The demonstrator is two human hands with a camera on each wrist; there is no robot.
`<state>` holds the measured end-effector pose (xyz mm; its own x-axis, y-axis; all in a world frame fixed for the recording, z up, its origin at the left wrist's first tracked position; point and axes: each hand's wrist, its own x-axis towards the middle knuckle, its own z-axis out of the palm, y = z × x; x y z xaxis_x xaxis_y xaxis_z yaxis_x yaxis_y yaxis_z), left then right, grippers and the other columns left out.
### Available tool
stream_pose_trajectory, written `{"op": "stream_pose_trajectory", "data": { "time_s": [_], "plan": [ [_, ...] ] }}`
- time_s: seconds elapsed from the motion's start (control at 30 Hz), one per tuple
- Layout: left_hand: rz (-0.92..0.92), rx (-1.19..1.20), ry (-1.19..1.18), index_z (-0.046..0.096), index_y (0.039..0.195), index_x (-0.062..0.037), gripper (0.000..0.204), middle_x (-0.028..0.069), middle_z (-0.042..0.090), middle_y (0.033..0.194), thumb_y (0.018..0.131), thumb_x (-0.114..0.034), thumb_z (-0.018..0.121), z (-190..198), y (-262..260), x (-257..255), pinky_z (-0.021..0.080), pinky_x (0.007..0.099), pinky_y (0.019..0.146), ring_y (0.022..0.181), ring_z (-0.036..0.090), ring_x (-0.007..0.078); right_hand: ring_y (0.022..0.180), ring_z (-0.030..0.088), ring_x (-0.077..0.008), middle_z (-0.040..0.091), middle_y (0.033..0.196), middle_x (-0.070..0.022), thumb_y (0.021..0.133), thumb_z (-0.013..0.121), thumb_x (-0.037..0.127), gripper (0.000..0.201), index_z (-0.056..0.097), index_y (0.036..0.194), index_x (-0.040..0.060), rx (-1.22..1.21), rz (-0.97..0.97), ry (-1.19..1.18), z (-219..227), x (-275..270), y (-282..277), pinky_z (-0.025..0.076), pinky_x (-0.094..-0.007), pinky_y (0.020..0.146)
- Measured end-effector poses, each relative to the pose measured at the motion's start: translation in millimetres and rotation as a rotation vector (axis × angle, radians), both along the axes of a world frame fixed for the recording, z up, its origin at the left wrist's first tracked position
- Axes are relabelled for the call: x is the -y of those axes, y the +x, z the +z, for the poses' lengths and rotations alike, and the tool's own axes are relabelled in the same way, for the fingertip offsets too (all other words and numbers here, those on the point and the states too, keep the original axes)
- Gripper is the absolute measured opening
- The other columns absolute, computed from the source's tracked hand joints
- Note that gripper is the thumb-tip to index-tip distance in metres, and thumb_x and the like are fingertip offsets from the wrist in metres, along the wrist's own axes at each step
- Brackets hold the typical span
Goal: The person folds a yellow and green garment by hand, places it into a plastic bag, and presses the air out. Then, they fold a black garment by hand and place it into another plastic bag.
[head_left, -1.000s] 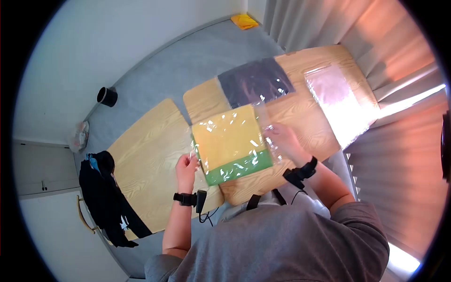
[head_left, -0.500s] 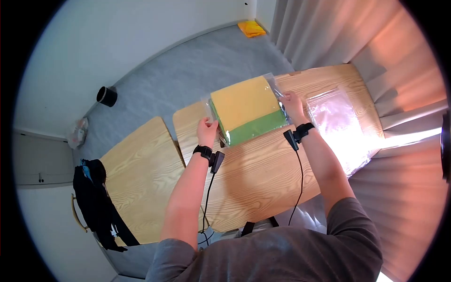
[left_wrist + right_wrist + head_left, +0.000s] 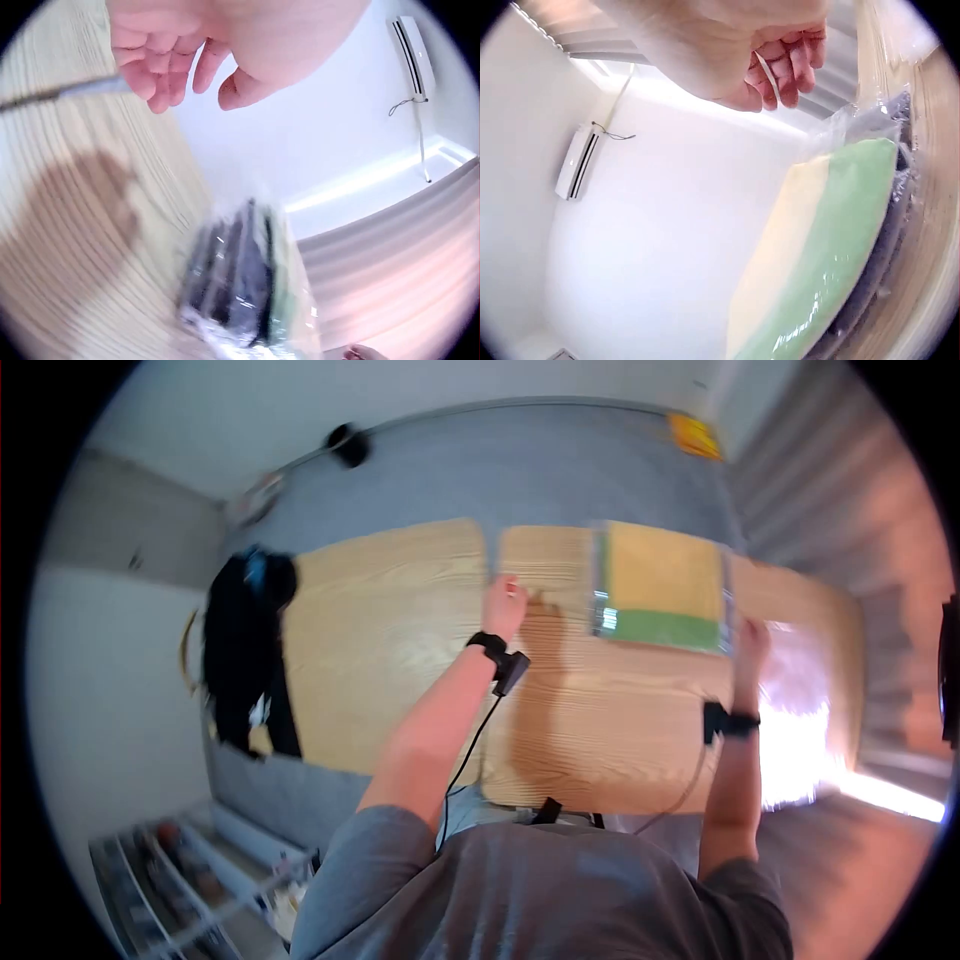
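A clear plastic bag with yellow and green folded fabric (image 3: 664,585) lies at the back of the right table, on top of a dark bagged item (image 3: 229,270) that shows beneath it in the left wrist view. My left hand (image 3: 505,607) hovers left of the stack, its fingers loosely bent and holding nothing. Just right of the bag is my right hand (image 3: 752,650), blurred in the head view; the right wrist view shows its fingers (image 3: 784,71) relaxed and apart from the bag (image 3: 821,240).
A shiny clear bag with pale contents (image 3: 795,730) lies at the right end of the table (image 3: 600,760). Black clothing (image 3: 245,650) hangs over the left table (image 3: 380,650). A black bin (image 3: 348,446) and a yellow item (image 3: 694,436) are on the floor.
The yellow and green bag was carried onto the dark one and let go. Both hands have come away from it, the left one moving leftward. The head view has turned.
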<state>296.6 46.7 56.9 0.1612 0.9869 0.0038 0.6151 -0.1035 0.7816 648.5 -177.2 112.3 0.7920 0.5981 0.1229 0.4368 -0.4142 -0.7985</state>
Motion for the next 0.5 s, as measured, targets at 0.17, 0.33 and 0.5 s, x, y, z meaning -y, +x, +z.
{"op": "stream_pose_trajectory", "data": {
  "time_s": [0.17, 0.33, 0.5],
  "plan": [
    [0.230, -0.117, -0.050, 0.059, 0.109, -0.0032, 0.032, 0.0164, 0.064, 0.087, 0.079, -0.015, 0.061, -19.9, -173.0, -17.6, 0.050, 0.0386, 0.076, 0.083, 0.062, 0.0319, 0.057, 0.035, -0.0084, 0.037, 0.059, -0.0003, 0.094, 0.051, 0.021, 0.029, 0.054, 0.075, 0.0000, 0.000, -0.022, -0.042, -34.4, 56.4, -76.2, 0.031, -0.0275, 0.051],
    [0.615, -0.294, -0.156, 0.057, 0.112, -0.0015, 0.036, 0.0232, 0.064, 0.097, 0.077, -0.012, 0.060, -43.3, -378.3, -22.6, 0.048, 0.0428, 0.084, 0.095, 0.061, 0.0375, 0.052, 0.033, -0.0150, 0.040, 0.054, -0.0095, 0.096, 0.049, 0.027, 0.044, 0.049, 0.066, -0.0051, -0.066, -0.004, -0.228, -41.4, 65.1, -194.5, 0.031, -0.0353, 0.049],
    [0.916, -0.401, -0.168, 0.048, 0.123, 0.0002, 0.046, 0.0268, 0.054, 0.115, 0.079, -0.012, 0.058, -29.2, -512.0, -22.0, 0.043, 0.0447, 0.094, 0.109, 0.052, 0.0409, 0.051, 0.036, -0.0141, 0.039, 0.050, -0.0081, 0.097, 0.047, 0.028, 0.049, 0.046, 0.059, -0.0042, -0.107, 0.105, -0.329, -9.9, 20.9, -313.8, 0.030, -0.0329, 0.048]
  ]
}}
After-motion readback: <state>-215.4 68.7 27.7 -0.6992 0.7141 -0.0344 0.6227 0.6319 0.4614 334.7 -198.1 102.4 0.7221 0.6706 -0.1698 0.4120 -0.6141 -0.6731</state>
